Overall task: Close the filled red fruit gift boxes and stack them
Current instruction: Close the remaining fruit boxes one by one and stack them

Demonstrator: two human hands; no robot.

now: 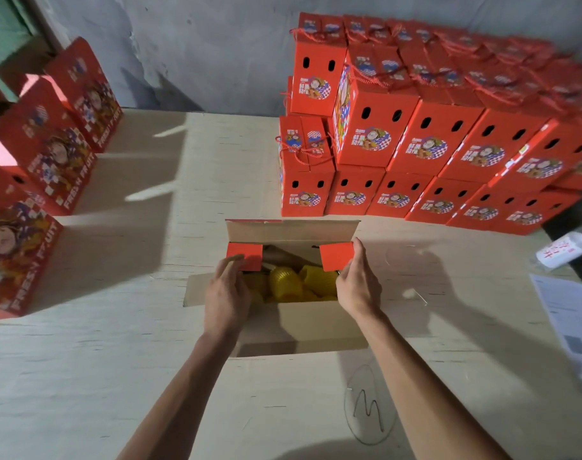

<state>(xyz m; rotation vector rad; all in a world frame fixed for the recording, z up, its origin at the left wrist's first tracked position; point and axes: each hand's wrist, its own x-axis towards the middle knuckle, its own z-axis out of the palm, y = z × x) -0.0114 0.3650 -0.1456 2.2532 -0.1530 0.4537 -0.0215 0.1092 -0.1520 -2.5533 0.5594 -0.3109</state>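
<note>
Many closed red gift boxes already stand stacked in rows at the far right of the surface, rope handles on top, so much of the task looks done. Along the left edge more red boxes stand in a line with their tops up, apparently waiting to be shut.

The open box in hand sits at the middle of the surface, just in front of the stack. Yellow net-wrapped fruit shows inside. Its long far flap and near flap are both up or out; only the two small side flaps are being folded in. It remains to be closed and stacked.

The left hand reaches in from below, fingers fairly straight, pressing the left red flap inward. The right hand has its grip pinched on the right red flap, thumb and fingers along its outer edge. Both forearms are stretched forward.
</note>
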